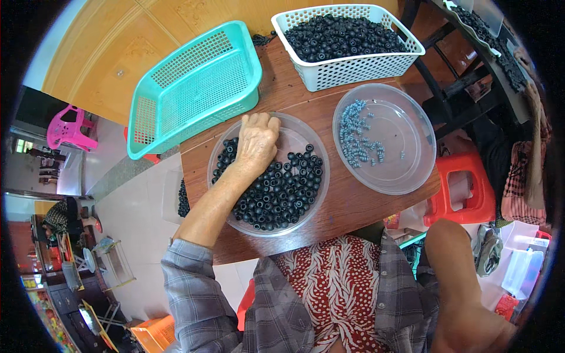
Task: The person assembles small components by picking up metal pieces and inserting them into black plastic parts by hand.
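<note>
My left hand reaches into a clear round tub of small black hollow, bead-like pieces. Its fingers curl downward near the tub's far side, and their tips are hidden behind the knuckles. Whatever they hold does not show. Low on the right, my right hand is blurred and close to the view, away from the table, with its fingers unclear. To the right of the tub is a second clear round tub, with small blue-grey coil springs gathered mostly on its left side.
At the back stand a green basket and a white basket heaped with black pieces. The brown wooden table ends just before my body. A red stool is to the right; a pink chair stands far left.
</note>
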A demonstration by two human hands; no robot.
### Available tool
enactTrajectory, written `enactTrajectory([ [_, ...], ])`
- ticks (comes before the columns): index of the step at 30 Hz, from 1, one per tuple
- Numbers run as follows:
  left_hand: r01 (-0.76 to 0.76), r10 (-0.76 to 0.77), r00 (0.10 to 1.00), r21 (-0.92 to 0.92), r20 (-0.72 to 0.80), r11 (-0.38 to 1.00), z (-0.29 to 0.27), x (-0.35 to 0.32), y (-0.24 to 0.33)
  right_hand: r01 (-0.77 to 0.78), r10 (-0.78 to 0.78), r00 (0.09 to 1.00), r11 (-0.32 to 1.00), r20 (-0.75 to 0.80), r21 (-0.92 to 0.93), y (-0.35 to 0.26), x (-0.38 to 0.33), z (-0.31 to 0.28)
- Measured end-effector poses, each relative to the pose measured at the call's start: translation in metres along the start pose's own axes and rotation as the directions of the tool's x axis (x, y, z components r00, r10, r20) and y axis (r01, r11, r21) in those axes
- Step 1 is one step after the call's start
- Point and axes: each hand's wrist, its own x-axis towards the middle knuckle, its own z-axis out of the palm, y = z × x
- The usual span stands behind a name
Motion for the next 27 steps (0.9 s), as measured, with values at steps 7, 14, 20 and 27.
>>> enactTrajectory([
  [7, 0.093, -0.084, 0.996, -0.301, 0.042, 0.949, -0.015, -0.003, 0.013, -0.453, 0.549, 0.802, 0.817, 0.238, -0.358, 0.05, -0.077, 0.007],
  [14, 0.481, -0.404, 0.807, -0.876, 0.43, 0.027, -0.062, -0.022, 0.054, -0.831, 0.987, 0.158, 0.146, 0.024, -0.536, 0.066, -0.153, -0.019],
  [20, 0.45, -0.391, 0.778, -0.871, 0.492, -0.2, -0.077, -0.037, 0.083, -0.862, 0.983, 0.174, 0.177, 0.051, -0.475, 0.072, -0.183, 0.002],
  [27, 0.361, -0.502, 0.75, -0.902, 0.431, -0.235, -0.077, -0.046, 0.097, -0.708, 0.907, 0.396, 0.403, 0.146, -0.58, 0.07, -0.189, 0.005],
])
